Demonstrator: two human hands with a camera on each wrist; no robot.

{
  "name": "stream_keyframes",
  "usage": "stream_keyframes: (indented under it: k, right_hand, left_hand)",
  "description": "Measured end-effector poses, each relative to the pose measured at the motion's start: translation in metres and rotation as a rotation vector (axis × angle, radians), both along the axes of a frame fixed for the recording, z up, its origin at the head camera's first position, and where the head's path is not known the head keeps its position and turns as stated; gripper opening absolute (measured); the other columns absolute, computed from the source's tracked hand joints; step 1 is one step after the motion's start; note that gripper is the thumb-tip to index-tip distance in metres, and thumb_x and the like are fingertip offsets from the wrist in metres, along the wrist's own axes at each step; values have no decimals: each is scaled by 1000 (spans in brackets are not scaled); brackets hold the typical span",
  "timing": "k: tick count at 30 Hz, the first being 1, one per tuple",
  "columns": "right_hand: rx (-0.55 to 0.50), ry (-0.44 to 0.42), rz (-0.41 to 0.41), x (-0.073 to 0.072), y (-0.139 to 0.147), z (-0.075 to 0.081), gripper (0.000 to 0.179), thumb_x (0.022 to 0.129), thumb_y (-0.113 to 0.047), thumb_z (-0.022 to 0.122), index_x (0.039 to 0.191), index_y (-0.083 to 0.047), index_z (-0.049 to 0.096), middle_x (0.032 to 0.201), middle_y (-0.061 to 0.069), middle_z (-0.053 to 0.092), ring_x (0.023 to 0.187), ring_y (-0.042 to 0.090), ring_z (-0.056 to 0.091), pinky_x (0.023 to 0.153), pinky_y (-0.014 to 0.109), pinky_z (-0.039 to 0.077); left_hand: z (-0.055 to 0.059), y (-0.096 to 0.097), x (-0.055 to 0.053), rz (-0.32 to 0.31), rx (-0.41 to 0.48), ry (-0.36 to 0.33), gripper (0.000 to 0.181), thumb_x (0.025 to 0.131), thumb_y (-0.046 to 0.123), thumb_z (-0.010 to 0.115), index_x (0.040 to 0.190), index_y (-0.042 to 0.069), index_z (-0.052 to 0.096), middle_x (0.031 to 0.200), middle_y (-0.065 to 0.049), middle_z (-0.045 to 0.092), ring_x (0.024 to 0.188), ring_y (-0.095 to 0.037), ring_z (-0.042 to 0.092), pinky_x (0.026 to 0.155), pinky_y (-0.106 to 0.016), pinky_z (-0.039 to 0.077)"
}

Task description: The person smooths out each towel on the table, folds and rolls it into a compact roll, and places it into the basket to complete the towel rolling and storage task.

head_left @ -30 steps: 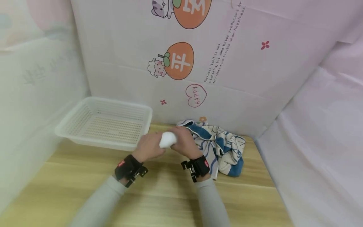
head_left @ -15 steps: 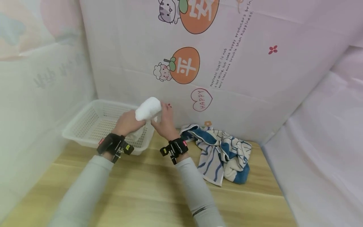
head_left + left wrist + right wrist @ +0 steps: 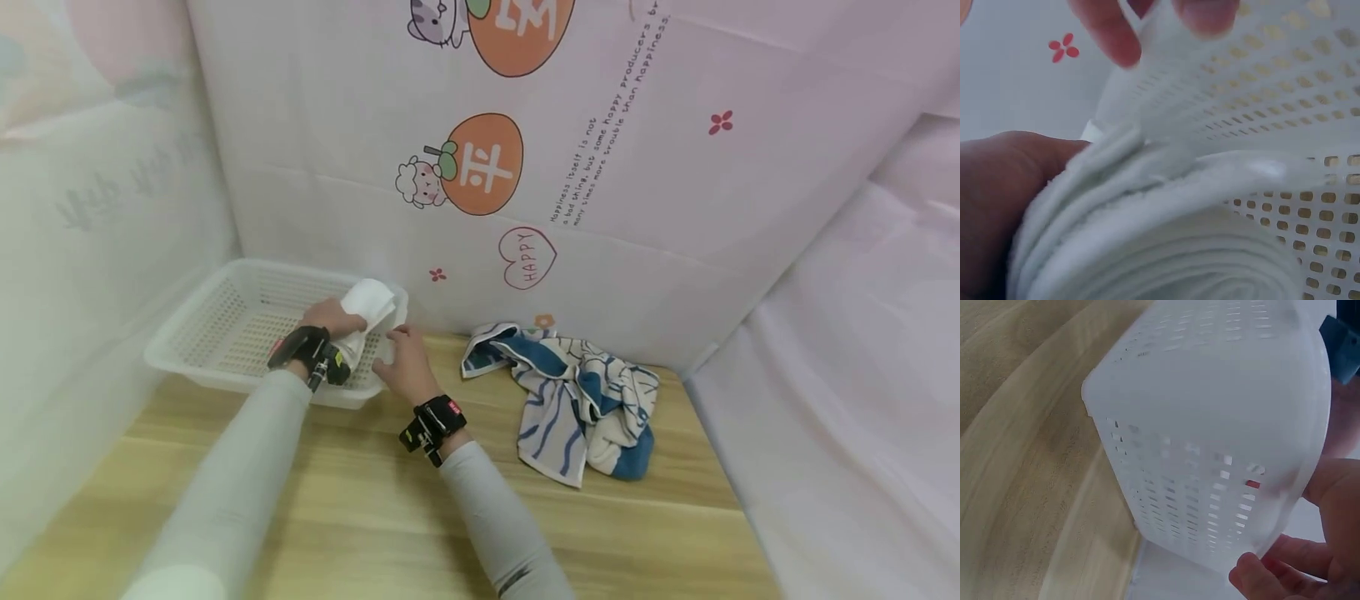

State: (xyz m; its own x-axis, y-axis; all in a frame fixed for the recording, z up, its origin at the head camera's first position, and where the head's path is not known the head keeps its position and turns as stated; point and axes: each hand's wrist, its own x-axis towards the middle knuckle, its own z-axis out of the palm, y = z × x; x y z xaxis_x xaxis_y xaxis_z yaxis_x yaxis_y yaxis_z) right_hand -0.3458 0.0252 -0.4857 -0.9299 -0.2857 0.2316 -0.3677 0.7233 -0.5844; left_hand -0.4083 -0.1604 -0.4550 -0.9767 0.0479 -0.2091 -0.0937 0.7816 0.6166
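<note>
Tabletop (image 3: 360,508), left hand (image 3: 328,317) round white towel (image 3: 369,300).

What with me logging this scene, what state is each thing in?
White basket: upright on the wooden table.
White cloth: rolled up, at the basket's right end.
Left hand: gripping the cloth.
Right hand: fingers at the basket's rim; whether gripping, unclear.
Striped fabric: crumpled in a heap on the table.

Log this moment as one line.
left hand: holds white cloth roll at right end of basket; right hand: at basket's right rim; striped cloth: crumpled on table
</note>
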Motion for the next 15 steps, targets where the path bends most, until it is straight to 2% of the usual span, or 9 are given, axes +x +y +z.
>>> stream_keyframes:
  k: [4,7,11,13,15]
  right_hand:
    - [-19,39,7,-1,0,-3,50,90,-12,73,133,10,58,138,20,53,127,30,56,109,35,47]
    - [-30,59,10,-1,-1,-5,48,90,-11,74,130,10,60,136,20,54,125,31,57,108,36,47]
    - [-28,52,1,0,-1,-5,47,91,-12,73,131,9,60,136,18,54,124,29,57,107,35,48]
    - [-29,45,1,-1,0,-5,46,92,-12,73,131,9,59,136,18,54,123,28,57,105,34,49]
    - [-29,40,1,-2,1,-4,46,92,-12,72,131,9,59,136,18,54,122,28,58,104,33,50]
  left_hand:
    - [-9,-1,-10,-19,12,-83,65,79,36,67,121,-12,54,104,-25,65,86,-31,62,69,-34,53]
    - [-15,0,-8,-15,55,-177,73,79,37,70,129,-12,50,114,-27,63,95,-34,62,78,-39,54]
    - [-23,4,-4,12,96,-292,81,84,46,70,137,-11,47,125,-27,59,104,-34,58,86,-42,53]
    - [-22,7,-3,14,99,-323,85,87,51,67,141,-11,44,131,-29,55,111,-36,57,92,-44,51]
    - [-15,10,-2,3,86,-342,88,90,54,61,145,-10,39,139,-32,49,121,-41,53,101,-49,48]
